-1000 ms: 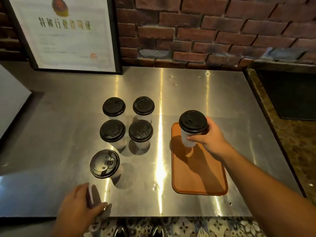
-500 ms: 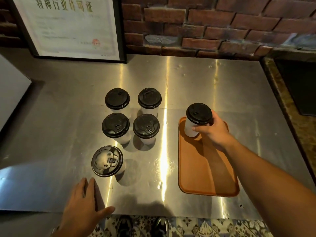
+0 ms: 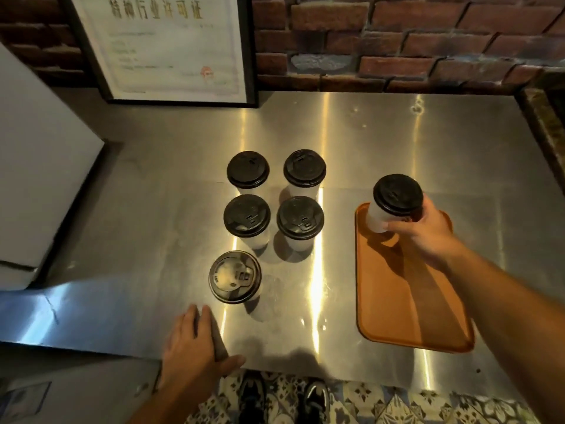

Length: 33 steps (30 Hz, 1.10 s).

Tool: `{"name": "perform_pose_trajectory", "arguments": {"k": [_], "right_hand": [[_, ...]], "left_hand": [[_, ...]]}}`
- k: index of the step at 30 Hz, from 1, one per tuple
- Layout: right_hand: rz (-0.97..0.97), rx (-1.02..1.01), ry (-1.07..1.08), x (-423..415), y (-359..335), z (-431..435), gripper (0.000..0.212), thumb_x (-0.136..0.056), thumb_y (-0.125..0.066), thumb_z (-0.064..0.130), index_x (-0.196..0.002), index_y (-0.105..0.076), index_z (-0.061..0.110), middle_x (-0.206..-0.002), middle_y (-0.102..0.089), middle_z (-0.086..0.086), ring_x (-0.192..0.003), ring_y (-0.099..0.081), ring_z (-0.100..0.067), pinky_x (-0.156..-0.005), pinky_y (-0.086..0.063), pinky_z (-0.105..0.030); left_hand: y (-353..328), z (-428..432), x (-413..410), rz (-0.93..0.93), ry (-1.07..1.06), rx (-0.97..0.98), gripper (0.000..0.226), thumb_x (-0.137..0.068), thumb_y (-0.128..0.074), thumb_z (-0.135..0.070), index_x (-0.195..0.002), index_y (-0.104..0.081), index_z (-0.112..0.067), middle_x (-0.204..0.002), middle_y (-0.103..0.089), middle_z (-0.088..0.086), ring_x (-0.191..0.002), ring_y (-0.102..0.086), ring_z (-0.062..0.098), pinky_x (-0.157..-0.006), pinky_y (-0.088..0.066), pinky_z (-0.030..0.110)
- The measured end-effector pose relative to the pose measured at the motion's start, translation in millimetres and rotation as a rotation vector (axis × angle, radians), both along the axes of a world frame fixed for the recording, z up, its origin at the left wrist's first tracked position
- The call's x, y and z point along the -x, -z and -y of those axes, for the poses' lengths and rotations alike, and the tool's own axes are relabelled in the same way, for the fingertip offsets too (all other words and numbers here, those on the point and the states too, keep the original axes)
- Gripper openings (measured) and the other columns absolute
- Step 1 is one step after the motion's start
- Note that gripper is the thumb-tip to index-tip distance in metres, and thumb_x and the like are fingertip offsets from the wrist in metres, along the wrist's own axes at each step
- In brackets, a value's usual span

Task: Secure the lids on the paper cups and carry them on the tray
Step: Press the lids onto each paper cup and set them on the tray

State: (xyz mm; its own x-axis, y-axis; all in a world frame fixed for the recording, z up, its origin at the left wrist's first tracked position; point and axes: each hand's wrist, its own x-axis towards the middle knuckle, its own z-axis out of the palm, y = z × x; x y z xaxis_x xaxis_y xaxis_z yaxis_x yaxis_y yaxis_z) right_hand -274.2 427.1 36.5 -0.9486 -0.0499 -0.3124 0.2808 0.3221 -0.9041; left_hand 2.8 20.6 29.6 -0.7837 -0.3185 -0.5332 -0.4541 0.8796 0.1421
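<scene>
My right hand [image 3: 423, 232] grips a white paper cup with a black lid [image 3: 393, 203] at the far left corner of the orange tray [image 3: 409, 310]. The cup's base is at the tray's surface. Several more lidded white cups stand on the steel counter to the left: a square of them around one cup [image 3: 300, 223], and a single cup [image 3: 234, 278] nearer to me. My left hand [image 3: 192, 347] rests flat on the counter's front edge, fingers straight, just in front of that single cup and apart from it.
A framed certificate [image 3: 171, 47] leans against the brick wall at the back left. A white box [image 3: 39, 166] sits at the left edge of the steel counter [image 3: 367, 142]. A dark stone ledge [image 3: 544, 123] borders the right side. My shoes show on the tiled floor below.
My right hand has moved the cup it holds a little back and down to the tray's far left corner. My left hand has slid slightly forward on the counter edge.
</scene>
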Motion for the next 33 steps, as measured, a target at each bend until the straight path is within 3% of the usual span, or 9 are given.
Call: {"name": "perform_pose_trajectory", "arguments": {"k": [3,5,7,10,14,17,21,26,33], "right_hand": [[0.008,-0.085,0.302,-36,4,13,0.075,-0.081,-0.09,0.014,-0.139,-0.052,0.044,-0.137,-0.064,0.008,-0.126,-0.062,-0.022,-0.093,-0.057,-0.046],[-0.005,-0.164,0.433,-79,3,31,0.05,-0.088,-0.083,0.018,-0.116,-0.058,0.052,-0.117,-0.067,0.011,-0.11,-0.071,-0.027,-0.081,-0.062,-0.046],[-0.001,-0.107,0.364,-124,3,58,0.039,-0.09,-0.082,0.02,-0.103,-0.063,0.052,-0.103,-0.071,0.01,-0.097,-0.074,-0.026,-0.079,-0.066,-0.05],[0.0,-0.016,0.075,-175,-3,112,0.035,-0.089,-0.083,0.019,-0.103,-0.071,0.049,-0.093,-0.076,0.006,-0.091,-0.077,-0.023,-0.081,-0.067,-0.046],[0.043,-0.017,-0.21,-191,-16,180,0.052,-0.082,-0.09,0.03,-0.123,-0.064,0.049,-0.116,-0.071,0.015,-0.107,-0.068,-0.002,-0.097,-0.061,-0.035],[0.101,-0.013,-0.326,-182,-23,210,0.089,-0.078,-0.094,0.034,-0.152,-0.044,0.041,-0.141,-0.056,0.022,-0.123,-0.057,0.002,-0.105,-0.051,-0.029],[0.091,0.071,-0.375,-177,-20,231,0.09,-0.075,-0.096,0.026,-0.144,-0.044,0.053,-0.126,-0.062,0.042,-0.116,-0.059,0.02,-0.087,-0.048,-0.001],[0.052,0.176,-0.314,-172,-18,243,0.079,-0.076,-0.092,0.006,-0.133,-0.06,0.051,-0.128,-0.072,0.018,-0.119,-0.068,0.0,-0.081,-0.058,-0.013],[0.059,0.17,-0.314,-172,-16,244,0.078,-0.074,-0.094,0.009,-0.13,-0.062,0.052,-0.126,-0.073,0.016,-0.117,-0.068,-0.001,-0.078,-0.06,-0.016]], "left_hand": [[-2,0,-3,-0.003,0.017,0.022,0.142,-0.068,-0.057,-0.098,-0.168,0.007,-0.021,-0.177,0.008,0.008,-0.162,0.002,0.035,-0.13,-0.016,0.055],[-1,3,-5,-0.017,0.056,0.047,0.143,-0.065,-0.049,-0.104,-0.169,0.004,-0.019,-0.177,0.003,0.013,-0.161,-0.004,0.038,-0.127,-0.019,0.059],[1,7,-6,-0.05,0.109,0.082,0.145,-0.063,-0.036,-0.109,-0.169,-0.005,-0.016,-0.176,-0.007,0.016,-0.16,-0.014,0.039,-0.124,-0.023,0.058],[5,18,-5,-0.103,0.144,0.117,0.126,-0.071,-0.043,-0.101,-0.167,-0.017,-0.023,-0.171,-0.022,0.009,-0.154,-0.026,0.032,-0.123,-0.028,0.051],[10,36,1,-0.12,0.218,0.114,0.109,-0.073,-0.055,-0.092,-0.158,-0.027,-0.031,-0.161,-0.033,0.003,-0.143,-0.036,0.028,-0.118,-0.036,0.047],[17,35,-1,-0.099,0.239,0.149,0.117,-0.074,-0.052,-0.095,-0.164,-0.013,-0.03,-0.172,-0.012,0.011,-0.156,-0.016,0.037,-0.123,-0.025,0.058],[35,38,-7,-0.063,0.213,0.128,0.124,-0.077,-0.043,-0.097,-0.166,0.012,-0.03,-0.176,0.014,0.012,-0.161,0.012,0.039,-0.127,-0.008,0.063],[45,40,-9,-0.064,0.223,0.132,0.124,-0.077,-0.038,-0.097,-0.164,0.019,-0.03,-0.175,0.017,0.013,-0.16,0.014,0.039,-0.126,-0.004,0.063],[44,41,-8,-0.055,0.22,0.096,0.122,-0.08,-0.041,-0.095,-0.164,0.021,-0.03,-0.173,0.023,0.013,-0.16,0.018,0.04,-0.125,-0.001,0.065]]}}
